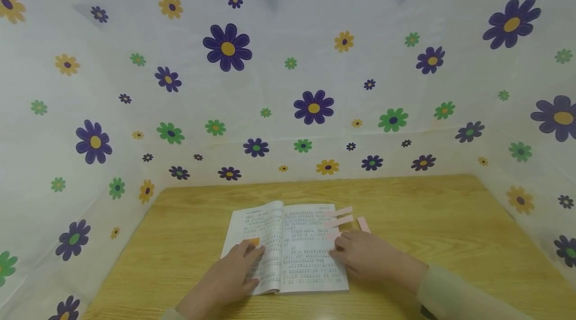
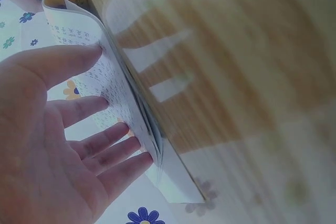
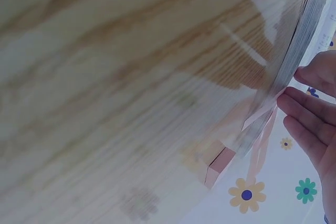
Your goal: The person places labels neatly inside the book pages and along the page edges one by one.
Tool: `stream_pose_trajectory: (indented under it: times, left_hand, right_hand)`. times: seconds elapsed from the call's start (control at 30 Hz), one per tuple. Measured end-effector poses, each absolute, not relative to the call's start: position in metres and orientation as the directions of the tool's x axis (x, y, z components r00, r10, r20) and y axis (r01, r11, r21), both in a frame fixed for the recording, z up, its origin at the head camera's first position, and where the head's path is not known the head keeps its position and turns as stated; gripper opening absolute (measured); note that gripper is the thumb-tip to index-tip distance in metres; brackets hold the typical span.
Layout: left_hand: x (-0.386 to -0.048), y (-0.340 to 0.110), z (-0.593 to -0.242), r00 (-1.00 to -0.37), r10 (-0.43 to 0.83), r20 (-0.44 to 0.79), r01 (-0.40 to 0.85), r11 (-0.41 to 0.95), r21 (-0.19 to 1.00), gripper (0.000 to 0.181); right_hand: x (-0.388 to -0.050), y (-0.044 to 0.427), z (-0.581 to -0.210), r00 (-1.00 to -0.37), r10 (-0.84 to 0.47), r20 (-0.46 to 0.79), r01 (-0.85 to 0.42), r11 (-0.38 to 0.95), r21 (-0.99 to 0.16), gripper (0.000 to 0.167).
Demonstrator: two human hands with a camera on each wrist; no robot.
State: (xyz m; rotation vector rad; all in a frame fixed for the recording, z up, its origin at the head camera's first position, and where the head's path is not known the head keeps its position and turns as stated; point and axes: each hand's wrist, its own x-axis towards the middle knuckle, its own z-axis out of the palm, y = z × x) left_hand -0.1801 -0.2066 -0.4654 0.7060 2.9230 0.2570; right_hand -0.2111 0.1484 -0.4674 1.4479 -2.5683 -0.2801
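Note:
An open book (image 1: 310, 255) of printed text lies on the wooden table. My left hand (image 1: 234, 272) rests on its left page, fingers extended; in the left wrist view the fingertips of this hand (image 2: 79, 145) touch the paper. At the right page's outer edge, my right hand (image 1: 364, 255) has bent fingers. The right wrist view shows its thumb and fingers (image 3: 310, 103) pinching a pink sticky tab (image 3: 262, 111) by the book's edge. More pink tabs (image 1: 342, 220) stick out past the page above that hand.
A small pink pad of tabs (image 1: 363, 224) sits on the table (image 1: 418, 220) just beyond my right hand. An orange patch (image 1: 255, 241) shows on the left page. White flower-patterned sheeting (image 1: 279, 80) surrounds the table at the back and sides.

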Motion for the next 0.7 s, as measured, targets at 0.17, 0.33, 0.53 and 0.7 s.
stream_pose_trajectory:
  times: [0.17, 0.33, 0.53, 0.7]
  left_hand:
    - [-0.18, -0.209, -0.467, -0.88, 0.467, -0.089, 0.441, 0.872, 0.212, 0.07]
    - [-0.177, -0.213, -0.465, -0.875, 0.477, -0.086, 0.447, 0.863, 0.236, 0.074]
    - [-0.175, -0.215, -0.465, -0.87, 0.481, -0.105, 0.452, 0.865, 0.216, 0.073]
    - [-0.174, -0.218, -0.464, -0.87, 0.478, -0.12, 0.446, 0.867, 0.222, 0.073]
  right_hand:
    - [-0.21, 0.148, -0.467, -0.504, -0.861, 0.073, -0.826, 0.505, 0.249, 0.027]
    - [-0.208, 0.148, -0.464, -0.531, -0.846, 0.053, -0.821, 0.529, 0.215, 0.027]
    - [-0.209, 0.149, -0.466, -0.56, -0.828, 0.028, -0.812, 0.555, 0.181, 0.027]
    - [-0.209, 0.15, -0.466, -0.555, -0.831, 0.033, -0.817, 0.552, 0.165, 0.027]
